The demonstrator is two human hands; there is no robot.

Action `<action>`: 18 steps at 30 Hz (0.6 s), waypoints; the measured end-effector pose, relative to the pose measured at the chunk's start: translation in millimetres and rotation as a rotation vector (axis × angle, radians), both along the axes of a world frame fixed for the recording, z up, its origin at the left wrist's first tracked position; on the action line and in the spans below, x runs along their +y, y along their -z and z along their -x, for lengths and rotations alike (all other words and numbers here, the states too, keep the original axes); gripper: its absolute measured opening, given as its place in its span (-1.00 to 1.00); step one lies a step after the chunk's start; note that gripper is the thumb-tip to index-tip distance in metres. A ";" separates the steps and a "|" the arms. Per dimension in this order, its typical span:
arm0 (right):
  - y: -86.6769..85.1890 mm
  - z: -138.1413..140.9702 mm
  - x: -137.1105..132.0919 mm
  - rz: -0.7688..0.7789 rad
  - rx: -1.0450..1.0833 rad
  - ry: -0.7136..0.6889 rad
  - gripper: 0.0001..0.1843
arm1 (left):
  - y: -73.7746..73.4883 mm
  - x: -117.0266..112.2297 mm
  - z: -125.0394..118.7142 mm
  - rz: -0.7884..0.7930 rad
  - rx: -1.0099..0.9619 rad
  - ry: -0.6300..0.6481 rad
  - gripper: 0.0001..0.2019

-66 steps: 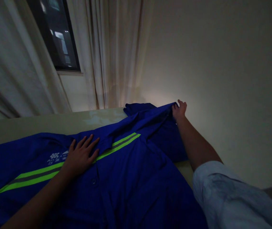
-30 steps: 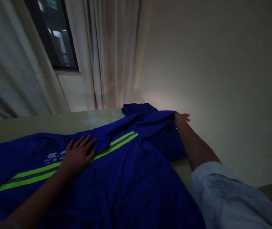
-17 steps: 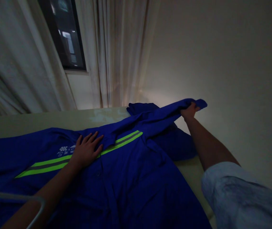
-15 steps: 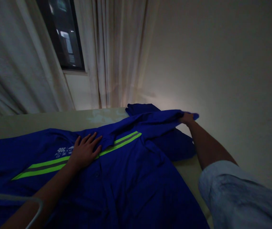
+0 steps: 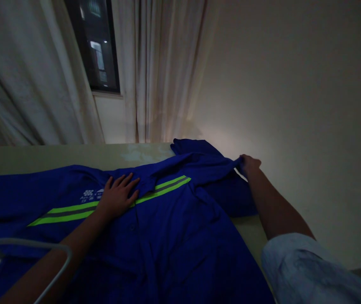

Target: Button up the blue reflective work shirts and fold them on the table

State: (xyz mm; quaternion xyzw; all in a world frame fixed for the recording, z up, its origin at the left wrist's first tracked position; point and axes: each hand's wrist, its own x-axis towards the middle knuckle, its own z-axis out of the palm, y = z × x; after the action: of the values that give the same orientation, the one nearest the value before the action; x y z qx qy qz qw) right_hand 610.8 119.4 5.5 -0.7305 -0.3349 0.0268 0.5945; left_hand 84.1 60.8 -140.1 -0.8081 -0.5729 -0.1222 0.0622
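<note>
A blue work jacket (image 5: 174,236) with yellow-green and grey reflective stripes lies spread front up, its buttoned placket running down the middle. White print shows on the chest. My left hand (image 5: 118,196) rests flat on the chest near the collar, fingers spread. Out at the right, my right hand (image 5: 250,164) is closed on the end of the jacket's sleeve, which stretches from the shoulder and is lifted a little. Under that sleeve is another piece of folded dark blue cloth (image 5: 237,196).
The jacket lies on a pale green-yellow surface (image 5: 104,154). Behind it hang light curtains (image 5: 158,84) beside a dark window (image 5: 101,55). A plain wall (image 5: 294,105) rises at the right. A pale curved frame (image 5: 41,244) juts in at lower left.
My right hand has shifted its hold on the sleeve, and the cuff no longer sticks out past it. My left hand stays on the chest. The view has moved slightly left.
</note>
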 end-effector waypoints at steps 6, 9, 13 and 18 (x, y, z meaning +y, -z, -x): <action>20.3 135.5 -10.6 -0.200 -0.642 -0.902 -0.42 | -2.5 0.8 2.0 0.028 -0.082 -0.006 -0.33; 72.2 199.9 -46.6 -0.107 -0.911 -1.265 -0.40 | -1.2 3.5 6.2 0.008 -0.182 -0.058 -0.16; 124.4 233.0 -69.3 -0.064 -1.136 -1.362 -0.46 | 1.4 7.2 12.0 -0.084 -0.275 -0.109 -0.20; 129.7 223.1 -65.9 -0.073 -0.976 -0.925 -0.45 | 0.8 8.3 15.8 -0.044 -0.193 -0.077 -0.28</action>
State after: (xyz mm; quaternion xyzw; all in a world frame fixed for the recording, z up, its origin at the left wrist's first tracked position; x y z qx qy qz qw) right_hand 387.7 53.6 -124.3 -0.4198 -0.8443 -0.0660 0.3265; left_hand 68.3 69.1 -140.9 -0.7684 -0.6040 -0.2095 0.0292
